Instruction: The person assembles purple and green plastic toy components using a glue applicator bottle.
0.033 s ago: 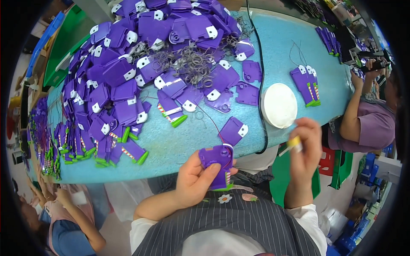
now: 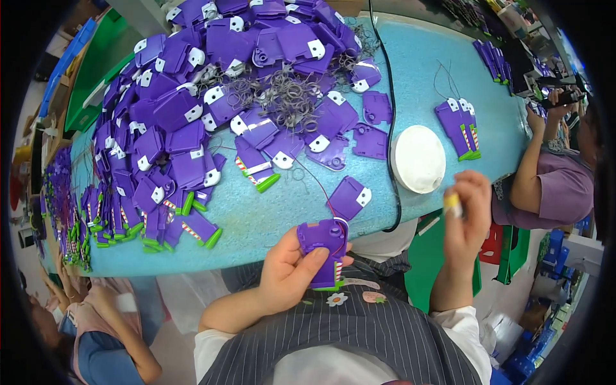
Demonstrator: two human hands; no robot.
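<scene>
Head view: your left hand [image 2: 292, 269] grips a purple plastic piece [image 2: 324, 247] over your lap, just off the blue table [image 2: 423, 83]; your right hand [image 2: 466, 215] pinches a small yellow tool [image 2: 452, 204] (nothing has visibly shifted).

Low in the frame's centre, the left hand [image 2: 292, 269] grips a purple plastic piece [image 2: 324, 247] with a green end. At right, the right hand [image 2: 465, 215] pinches a small yellow tool [image 2: 453, 204]. A heap of purple pieces [image 2: 218, 96] covers the blue table [image 2: 417, 83] at upper left, beside a white round dish [image 2: 418, 158].
</scene>
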